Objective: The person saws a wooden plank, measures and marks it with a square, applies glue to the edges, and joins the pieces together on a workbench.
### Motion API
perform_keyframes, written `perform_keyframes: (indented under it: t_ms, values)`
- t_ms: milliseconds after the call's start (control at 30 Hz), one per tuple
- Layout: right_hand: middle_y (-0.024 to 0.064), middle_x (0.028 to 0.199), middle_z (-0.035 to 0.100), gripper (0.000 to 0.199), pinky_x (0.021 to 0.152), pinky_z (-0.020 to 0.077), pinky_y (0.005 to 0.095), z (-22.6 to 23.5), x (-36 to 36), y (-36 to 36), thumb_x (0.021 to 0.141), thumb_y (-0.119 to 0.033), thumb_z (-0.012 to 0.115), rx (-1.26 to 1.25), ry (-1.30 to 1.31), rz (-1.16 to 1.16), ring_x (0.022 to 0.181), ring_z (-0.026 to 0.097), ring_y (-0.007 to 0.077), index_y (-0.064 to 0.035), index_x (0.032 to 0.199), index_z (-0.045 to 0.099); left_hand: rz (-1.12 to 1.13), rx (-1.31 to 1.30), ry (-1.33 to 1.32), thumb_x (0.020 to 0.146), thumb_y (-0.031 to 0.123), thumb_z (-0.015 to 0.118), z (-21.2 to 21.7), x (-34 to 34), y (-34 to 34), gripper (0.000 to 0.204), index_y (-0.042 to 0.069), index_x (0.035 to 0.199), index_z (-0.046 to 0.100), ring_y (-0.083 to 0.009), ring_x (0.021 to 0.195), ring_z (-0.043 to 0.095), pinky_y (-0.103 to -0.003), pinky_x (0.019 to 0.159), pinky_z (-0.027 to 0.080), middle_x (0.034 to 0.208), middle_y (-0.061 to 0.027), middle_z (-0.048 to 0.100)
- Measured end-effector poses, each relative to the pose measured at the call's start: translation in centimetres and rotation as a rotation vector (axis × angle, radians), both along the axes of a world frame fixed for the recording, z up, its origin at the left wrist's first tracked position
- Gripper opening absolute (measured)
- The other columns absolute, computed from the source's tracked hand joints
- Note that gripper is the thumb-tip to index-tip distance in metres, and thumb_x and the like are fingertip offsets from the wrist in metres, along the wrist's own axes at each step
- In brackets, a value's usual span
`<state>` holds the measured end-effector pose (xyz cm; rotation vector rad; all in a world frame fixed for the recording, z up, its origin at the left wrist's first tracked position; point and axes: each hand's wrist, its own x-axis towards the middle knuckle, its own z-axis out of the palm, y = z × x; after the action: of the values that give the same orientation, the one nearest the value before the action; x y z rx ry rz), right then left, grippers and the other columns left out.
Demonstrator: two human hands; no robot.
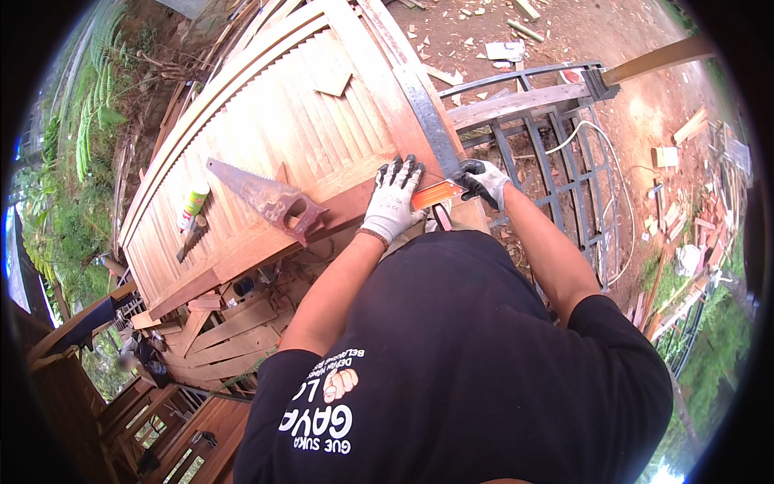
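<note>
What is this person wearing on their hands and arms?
Both hands wear knitted work gloves, pale grey with a black coating over the fingers: the left hand and the right hand. The left glove ends in a darker band at the wrist. The forearms are bare. A black T-shirt with short sleeves covers the upper arms, and it has white lettering and a small picture printed on it.

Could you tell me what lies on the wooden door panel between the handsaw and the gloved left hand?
In the head view, only bare slatted wood of the door panel lies between the handsaw and the left hand, which presses flat on the panel.
</note>
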<state>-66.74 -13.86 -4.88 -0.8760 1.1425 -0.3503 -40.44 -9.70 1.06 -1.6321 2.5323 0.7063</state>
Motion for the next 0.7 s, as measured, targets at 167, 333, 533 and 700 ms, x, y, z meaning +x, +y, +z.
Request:
perform_keyframes:
  t_ms: [167,333,533,700]
  values:
    - [0.0068,0.099,0.069,0.039,0.072,0.0635,0.0323,-0.9,-0.3,-0.1,0.092,-0.036,0.076,0.025,-0.025,-0.011,0.09,0.068,0.0162,-0.0015,0.11,0.07,-0.014,-0.012,-0.017,0.076,0.038,0.079,-0.4,0.0,0.0,0.1,0.013,0.16,0.031,-0.037,0.156,0.02,-0.052,0.127,0.015,0.167,-0.0156,0.026]
    - [0.007,0.101,0.07,0.035,0.072,0.0635,0.0322,-1.0,-0.1,-0.2,0.093,-0.033,0.075,0.007,0.013,0.036,0.089,0.069,0.0157,-0.0028,0.11,0.071,-0.023,-0.001,-0.035,0.077,0.039,0.079,-0.4,-0.1,-0.1,0.1,0.013,0.16,0.031,-0.0374,0.156,0.019,-0.052,0.127,0.014,0.167,-0.0156,0.025]
    - [0.0072,0.105,0.071,0.031,0.079,0.0606,0.0322,0.4,0.5,-0.3,0.097,-0.026,0.068,-0.114,-0.034,0.036,0.094,0.068,0.0168,-0.0047,0.119,0.066,-0.021,0.013,-0.048,0.077,0.039,0.078,-0.2,-0.1,-0.2,0.1,0.012,0.16,0.03,-0.0385,0.155,0.02,-0.052,0.127,0.014,0.167,-0.0158,0.025]
    - [0.006,0.104,0.07,0.028,0.083,0.0522,0.031,0.6,0.7,-1.4,0.097,-0.027,0.066,-0.232,0.123,0.156,0.096,0.065,0.0149,-0.0069,0.117,0.065,-0.019,0.01,-0.052,0.076,0.039,0.078,-0.3,-0.1,-0.1,0.101,0.01,0.16,0.031,-0.039,0.154,0.021,-0.052,0.127,0.014,0.167,-0.0164,0.026]
